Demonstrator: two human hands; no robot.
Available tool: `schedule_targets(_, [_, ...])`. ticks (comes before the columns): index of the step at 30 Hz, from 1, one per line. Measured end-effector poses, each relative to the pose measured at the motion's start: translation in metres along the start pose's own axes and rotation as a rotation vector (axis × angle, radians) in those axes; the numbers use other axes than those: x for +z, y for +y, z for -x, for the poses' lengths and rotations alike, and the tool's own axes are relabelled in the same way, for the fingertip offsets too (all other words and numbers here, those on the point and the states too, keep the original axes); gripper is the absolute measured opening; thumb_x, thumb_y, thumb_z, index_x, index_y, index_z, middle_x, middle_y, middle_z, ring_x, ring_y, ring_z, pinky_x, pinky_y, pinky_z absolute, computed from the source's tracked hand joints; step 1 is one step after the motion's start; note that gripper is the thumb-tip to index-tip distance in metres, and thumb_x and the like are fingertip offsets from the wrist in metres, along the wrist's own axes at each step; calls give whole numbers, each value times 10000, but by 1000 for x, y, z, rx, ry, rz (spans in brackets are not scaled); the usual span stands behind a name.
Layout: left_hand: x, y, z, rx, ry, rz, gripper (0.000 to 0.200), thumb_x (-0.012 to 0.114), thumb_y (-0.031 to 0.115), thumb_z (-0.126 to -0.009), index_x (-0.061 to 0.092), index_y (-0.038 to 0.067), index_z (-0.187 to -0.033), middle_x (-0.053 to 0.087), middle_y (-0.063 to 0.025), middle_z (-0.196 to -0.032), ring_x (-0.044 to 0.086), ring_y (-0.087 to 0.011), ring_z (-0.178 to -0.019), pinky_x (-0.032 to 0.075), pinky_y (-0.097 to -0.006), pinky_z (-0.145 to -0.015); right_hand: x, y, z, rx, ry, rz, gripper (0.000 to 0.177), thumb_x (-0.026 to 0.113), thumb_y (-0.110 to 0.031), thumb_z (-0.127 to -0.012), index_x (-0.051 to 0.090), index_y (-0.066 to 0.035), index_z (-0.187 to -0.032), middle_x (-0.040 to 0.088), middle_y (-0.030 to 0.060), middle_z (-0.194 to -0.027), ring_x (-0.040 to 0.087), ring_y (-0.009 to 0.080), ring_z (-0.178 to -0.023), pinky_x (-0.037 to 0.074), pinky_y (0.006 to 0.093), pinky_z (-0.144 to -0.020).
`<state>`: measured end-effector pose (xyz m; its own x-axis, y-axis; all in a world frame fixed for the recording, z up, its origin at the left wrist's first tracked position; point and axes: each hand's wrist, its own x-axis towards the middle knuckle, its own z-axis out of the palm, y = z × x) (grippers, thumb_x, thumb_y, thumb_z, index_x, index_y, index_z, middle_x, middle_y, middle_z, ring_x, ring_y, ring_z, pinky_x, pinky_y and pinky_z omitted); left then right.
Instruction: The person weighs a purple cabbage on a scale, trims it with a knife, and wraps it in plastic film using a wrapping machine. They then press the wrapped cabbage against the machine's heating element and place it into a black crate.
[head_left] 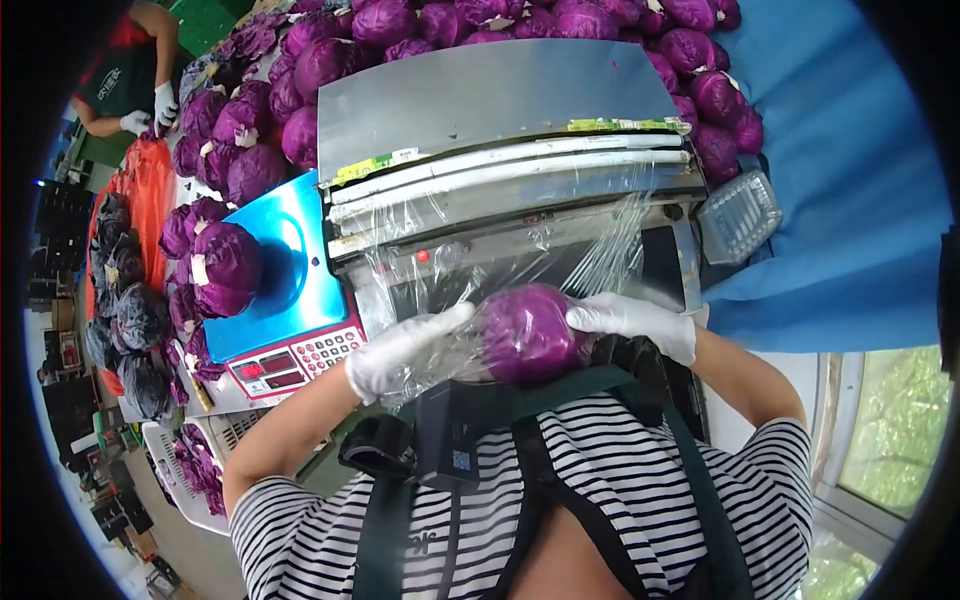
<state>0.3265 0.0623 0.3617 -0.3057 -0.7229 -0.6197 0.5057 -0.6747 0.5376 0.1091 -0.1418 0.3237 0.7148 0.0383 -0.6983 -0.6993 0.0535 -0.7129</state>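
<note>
A purple cabbage (530, 335) with clear film over it is held close to my body, in front of the wrapping machine (470, 232). My right hand (635, 322), in a white glove, grips the cabbage from its right side, thumb on top. On the other side, my gloved left hand (410, 350) is closed on bunched clear plastic film (450, 355) beside the cabbage. Stretched film runs from the cabbage up to the machine's white rollers (510, 160). The underside of the cabbage and some of my fingertips are hidden.
A blue-topped scale (285, 265) stands left of the machine, with a cabbage (226, 268) at its edge. Many cabbages (385, 22) are heaped behind. Clear plastic trays (742, 217) sit at right by a blue sheet (840, 180). Another gloved person (130, 75) works at far left.
</note>
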Motion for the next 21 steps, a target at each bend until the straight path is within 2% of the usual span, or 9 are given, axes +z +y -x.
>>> schedule_targets(3, [-12, -5, 33, 275, 395, -437, 602, 606, 420, -882, 477, 35, -1325, 552, -113, -1271, 557, -207, -1105, 440, -347, -951, 2, 8, 14, 13, 77, -19, 778, 538, -667, -812, 584, 6, -1201, 617, 122, -1144, 560, 204, -1066, 403, 310, -933])
schedule_targets(6, [-36, -14, 48, 841, 496, -1405, 646, 729, 248, -724, 495, 53, -1294, 500, -184, -1297, 507, -328, -1186, 428, -410, -955, 3, 13, 22, -52, 169, -57, 588, 621, -515, -846, 609, 4, -1123, 646, 77, -1033, 590, 152, -964, 434, 294, -877])
schedule_targets(9, [-28, -25, 46, 756, 548, -1700, 696, 745, 204, -655, 489, 99, -1294, 415, -209, -1361, 425, -395, -1247, 382, -461, -1002, 8, 25, 45, -580, 689, 66, 495, 678, -126, -778, 499, 0, -1222, 617, 111, -1086, 593, 174, -963, 452, 310, -869])
schedule_targets(10, [-32, -29, 44, 763, 553, -1696, 696, 745, 204, -655, 489, 99, -1294, 415, -209, -1361, 425, -395, -1247, 382, -461, -1002, -1, 36, 56, -657, 792, 533, 591, 658, -83, -732, 448, -17, -1280, 523, 167, -1239, 526, 284, -1119, 412, 363, -951])
schedule_targets(12, [-45, -44, 30, 776, 618, -1915, 740, 759, 196, -621, 482, 149, -1305, 363, -222, -1392, 391, -398, -1271, 339, -489, -1035, 6, 46, 61, -646, 919, 954, 686, 661, -65, -680, 417, -28, -1320, 406, 191, -1354, 399, 367, -1249, 341, 416, -1026])
schedule_targets(13, [-51, -52, 21, 936, 669, -1758, 749, 767, 200, -607, 487, 170, -1302, 373, -233, -1378, 398, -404, -1262, 326, -496, -1045, -1, 68, 54, -620, 916, 1157, 746, 674, -63, -644, 400, -23, -1336, 353, 198, -1394, 352, 389, -1291, 298, 440, -1058])
schedule_targets(16, [-31, -44, 17, 1025, 778, -1808, 463, 723, 173, -664, 618, 150, -1114, 490, -151, -1298, 461, -357, -1219, 387, -470, -999, 14, 61, 40, -590, 980, 1213, 538, 577, -60, -712, 548, -138, -1243, 376, 146, -1393, 351, 375, -1291, 313, 450, -1049])
schedule_targets(17, [-28, -44, 14, 1076, 725, -1768, 377, 709, 161, -668, 632, 147, -1038, 526, -117, -1262, 482, -334, -1203, 397, -463, -989, 14, 68, 26, -675, 1022, 1201, 329, 562, -101, -730, 645, -164, -1042, 475, 97, -1316, 392, 347, -1265, 335, 446, -1035])
schedule_targets(21, [-28, -51, 7, 1179, 644, -1579, 219, 675, 139, -676, 629, 134, -890, 629, -53, -1105, 542, -284, -1147, 408, -441, -982, 7, 83, 25, -716, 897, 1127, 48, 606, -152, -749, 594, -122, -784, 659, 21, -1015, 495, 274, -1196, 353, 438, -1024])
